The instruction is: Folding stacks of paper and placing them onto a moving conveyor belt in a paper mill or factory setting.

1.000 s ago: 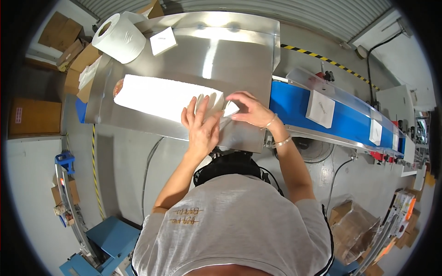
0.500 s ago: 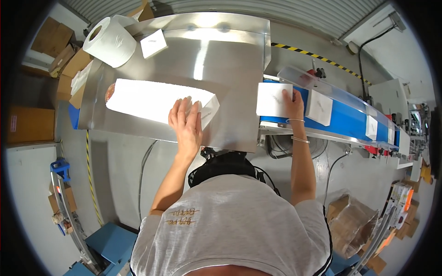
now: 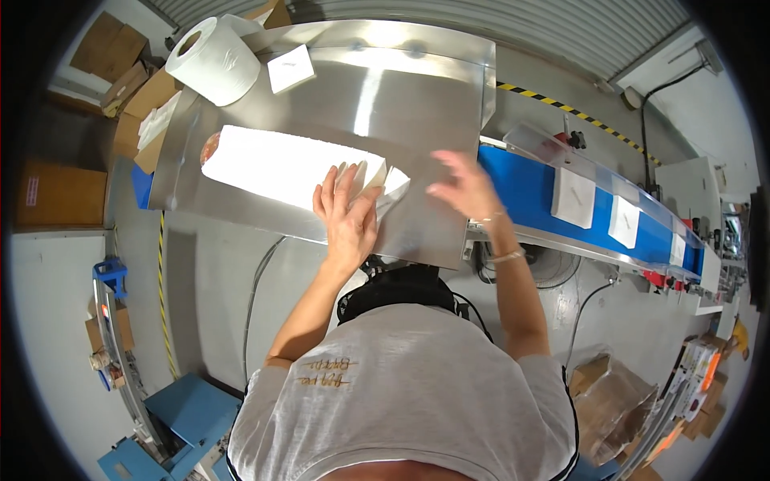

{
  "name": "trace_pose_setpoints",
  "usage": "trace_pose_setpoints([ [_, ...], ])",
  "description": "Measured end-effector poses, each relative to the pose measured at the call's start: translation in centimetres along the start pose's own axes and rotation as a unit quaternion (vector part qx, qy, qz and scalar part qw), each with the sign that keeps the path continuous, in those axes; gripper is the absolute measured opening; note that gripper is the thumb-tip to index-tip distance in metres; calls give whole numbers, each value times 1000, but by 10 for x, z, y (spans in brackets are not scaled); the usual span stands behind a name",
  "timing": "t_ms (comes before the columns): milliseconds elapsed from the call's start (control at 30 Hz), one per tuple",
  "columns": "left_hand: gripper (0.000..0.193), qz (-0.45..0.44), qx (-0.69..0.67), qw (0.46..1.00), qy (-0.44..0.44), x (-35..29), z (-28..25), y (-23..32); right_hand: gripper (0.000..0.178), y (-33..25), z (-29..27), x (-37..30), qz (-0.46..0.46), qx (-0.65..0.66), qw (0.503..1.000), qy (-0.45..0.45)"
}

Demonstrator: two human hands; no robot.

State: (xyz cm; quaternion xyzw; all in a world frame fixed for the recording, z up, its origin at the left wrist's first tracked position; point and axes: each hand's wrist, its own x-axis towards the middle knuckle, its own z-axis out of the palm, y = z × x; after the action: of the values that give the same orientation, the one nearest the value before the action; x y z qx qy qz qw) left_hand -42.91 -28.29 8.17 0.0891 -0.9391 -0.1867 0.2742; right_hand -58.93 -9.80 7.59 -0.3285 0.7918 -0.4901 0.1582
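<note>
- Stack of white packets lies on its side along the metal table, its right end fanned loose and a round reddish-brown object at its left end.
- My left hand rests on the stack near that fanned end, fingers spread and touching the white edges.
- My right hand, blurred, hangs over the table's right side, between the stack and the blue belt, thumb and fingers parted.
- On the belt, three white squares sit spaced in a line, beside a clear plastic guard along the far edge.
- At the table's far left corner stands a big white roll, with a single white square lying flat just beside it.
- Left of the table, an open cardboard box sits near the roll.
</note>
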Motion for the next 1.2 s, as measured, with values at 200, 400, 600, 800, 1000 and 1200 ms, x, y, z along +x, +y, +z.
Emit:
trace_pose_setpoints([
  [200,35,-36,-25,999,4,9,-11,2,41,29,35,16,-11,95,989,-116],
  [400,35,-19,-17,999,38,3,-6,-16,24,112,-28,-30,152,22,957,247],
  [600,33,10,-1,998,56,2,-2,-20,45,118,-89,-52,168,-379,808,420],
  [800,31,10,-12,1000,-3,1,-9,-15,52,0,-3,6,-21,-24,999,-11],
  [1000,37,-22,-40,999,1,12,-16,-9,35,21,42,30,-36,81,985,-149],
  [1200,33,-29,-2,999,24,7,-15,-30,25,73,-18,-19,186,118,956,196],
])
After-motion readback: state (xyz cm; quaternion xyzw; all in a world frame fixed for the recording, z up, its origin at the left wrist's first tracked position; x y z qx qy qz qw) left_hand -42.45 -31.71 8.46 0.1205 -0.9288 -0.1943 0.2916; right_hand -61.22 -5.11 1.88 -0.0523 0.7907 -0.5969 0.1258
